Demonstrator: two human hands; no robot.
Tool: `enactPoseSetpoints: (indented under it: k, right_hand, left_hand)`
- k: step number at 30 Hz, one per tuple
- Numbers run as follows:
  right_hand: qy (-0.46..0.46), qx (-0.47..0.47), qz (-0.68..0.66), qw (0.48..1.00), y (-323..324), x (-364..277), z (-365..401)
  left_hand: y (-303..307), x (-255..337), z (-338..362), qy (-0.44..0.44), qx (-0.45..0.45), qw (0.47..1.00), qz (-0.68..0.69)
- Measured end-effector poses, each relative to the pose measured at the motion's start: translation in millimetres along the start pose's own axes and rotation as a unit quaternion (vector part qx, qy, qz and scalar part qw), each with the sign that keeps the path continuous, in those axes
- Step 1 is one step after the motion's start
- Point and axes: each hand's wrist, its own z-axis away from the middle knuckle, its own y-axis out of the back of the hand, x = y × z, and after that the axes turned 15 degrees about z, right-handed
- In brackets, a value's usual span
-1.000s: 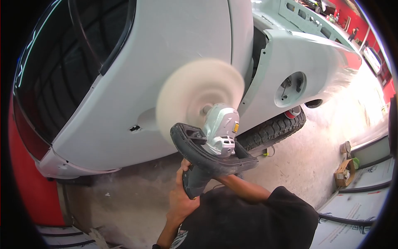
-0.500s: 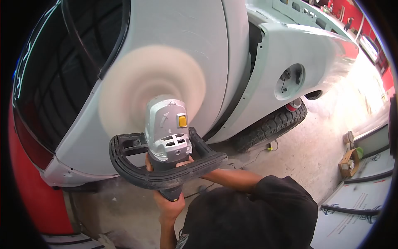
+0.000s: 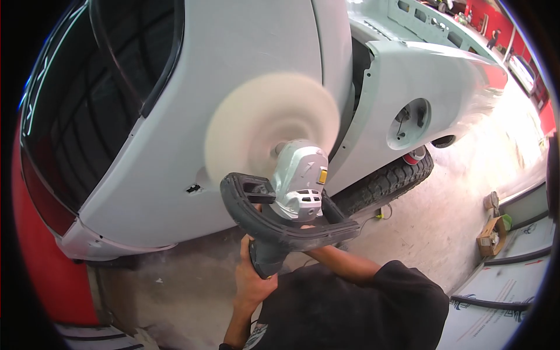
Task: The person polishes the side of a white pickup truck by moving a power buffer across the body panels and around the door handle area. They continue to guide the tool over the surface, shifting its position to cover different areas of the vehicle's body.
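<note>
A grey and black polisher with a spinning, blurred pale pad is over the grey vehicle panel. My left hand is wrapped round the polisher's rear black body, below its wide loop handle. My right hand is mostly hidden behind that handle; a little of it shows against the tool, and its forearm runs down to the black sleeve. Left of the pad, a small ragged hole shows in the panel.
Dark window glass is at the left. A fender with a round opening stands right, above a tyre. A cable lies on the floor near a cardboard box. A distant person is at upper right.
The polisher and both hands have moved right across the panel, toward the fender gap. The small hole, covered before, now shows. The pad appears blurred in both views.
</note>
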Motion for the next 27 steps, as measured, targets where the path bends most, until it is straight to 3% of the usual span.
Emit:
enactPoseSetpoints:
  k: [4,8,12,16,22,27]
  right_hand:
    - [0.005,-0.016,-0.005,1.0,-32.5,4.3,-21.8]
    - [0.0,-0.025,-0.001,1.0,-51.9,9.4,-32.9]
    - [-0.003,-0.017,-0.001,1.0,-33.6,9.1,-18.0]
    - [-0.009,-0.004,-0.003,1.0,-12.0,7.6,1.9]
    - [-0.01,0.005,-0.015,1.0,5.3,5.7,21.3]
    - [-0.002,-0.001,-0.03,1.0,-0.3,8.8,25.3]
  left_hand:
    - [17.5,-10.4,10.7,-0.055,0.041,0.998,0.001]
    - [31.5,-29.4,36.1,-0.026,0.081,0.993,-0.079]
    - [25.9,-28.2,45.1,-0.027,0.089,0.986,-0.138]
    - [2.2,-14.4,35.4,-0.063,0.083,0.99,-0.097]
    - [-25.4,11.3,28.0,0.033,0.055,0.996,-0.055]
    - [-27.6,15.4,29.9,-0.042,0.055,0.992,-0.101]
